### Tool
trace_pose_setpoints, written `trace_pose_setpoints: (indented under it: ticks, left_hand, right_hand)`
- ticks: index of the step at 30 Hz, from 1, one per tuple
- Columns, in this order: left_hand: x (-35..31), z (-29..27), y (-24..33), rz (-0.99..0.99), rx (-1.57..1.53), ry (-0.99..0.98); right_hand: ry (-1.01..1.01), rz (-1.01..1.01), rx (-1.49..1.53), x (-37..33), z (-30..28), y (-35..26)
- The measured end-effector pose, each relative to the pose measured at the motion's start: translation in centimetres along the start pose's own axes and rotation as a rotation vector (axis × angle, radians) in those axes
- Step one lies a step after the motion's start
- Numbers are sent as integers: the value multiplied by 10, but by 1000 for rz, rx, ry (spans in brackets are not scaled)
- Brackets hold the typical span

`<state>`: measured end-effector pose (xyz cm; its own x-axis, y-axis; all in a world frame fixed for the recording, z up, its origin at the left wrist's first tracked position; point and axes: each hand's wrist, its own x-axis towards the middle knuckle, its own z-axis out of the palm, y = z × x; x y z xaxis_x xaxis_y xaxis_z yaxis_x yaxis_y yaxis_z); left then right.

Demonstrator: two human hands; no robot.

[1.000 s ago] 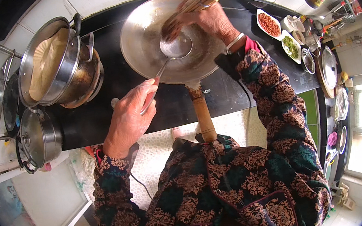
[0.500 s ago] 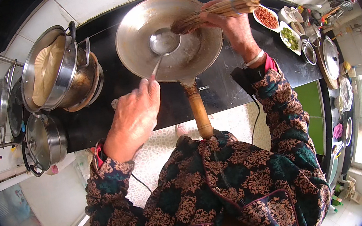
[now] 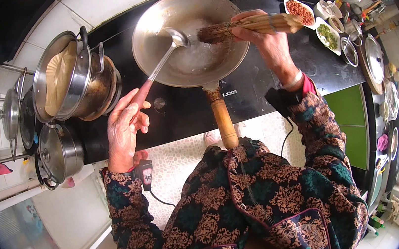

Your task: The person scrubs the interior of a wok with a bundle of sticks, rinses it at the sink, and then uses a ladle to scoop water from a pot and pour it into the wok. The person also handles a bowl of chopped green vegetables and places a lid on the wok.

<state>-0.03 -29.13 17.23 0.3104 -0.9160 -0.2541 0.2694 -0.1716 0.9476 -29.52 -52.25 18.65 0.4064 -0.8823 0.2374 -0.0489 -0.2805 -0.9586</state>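
Note:
A large metal wok with a wooden handle stands on the black counter, its handle toward me. Some shiny liquid lies in its bottom. My left hand grips the reddish handle of a metal ladle; the ladle's bowl is tilted sideways over the inside of the wok. My right hand is closed round a bundled straw brush, held level over the wok's right rim. The brush's dark bristle end points left, close beside the ladle's bowl.
Left on the counter stand a steamer pot lined with pale cloth and a lidded pot. At the right are dishes of red-brown nuts and chopped greens, small bowls and a round lid.
My left hand has moved left and rolled over, lifting the ladle from the wok's bottom and tipping its bowl. The brush has shifted slightly right and down with my right hand.

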Motion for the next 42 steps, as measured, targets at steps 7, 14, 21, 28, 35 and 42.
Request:
trace_pose_setpoints:
  ticks: [7, 14, 21, 28, 35, 42]
  left_hand:
    - [-1, 9, 4, -23, -19, 38]
    - [-4, 7, 0, -73, 165, 30]
    - [16, 0, -13, -186, 322, 52]
    - [20, -5, -26, -22, 706, 138]
    - [22, -6, -27, 99, 875, 149]
    - [23, -3, -30, 201, 1001, 193]
  right_hand:
    - [-147, -144, -310, -15, 35, -20]
    - [-50, -658, -612, 19, 5, -1]
    - [-152, 30, -235, 45, 26, 1]
    - [-212, -364, 144, 75, 19, 8]
    - [-139, -94, -130, 101, 11, 4]
    - [-270, -138, -134, 111, 29, 16]
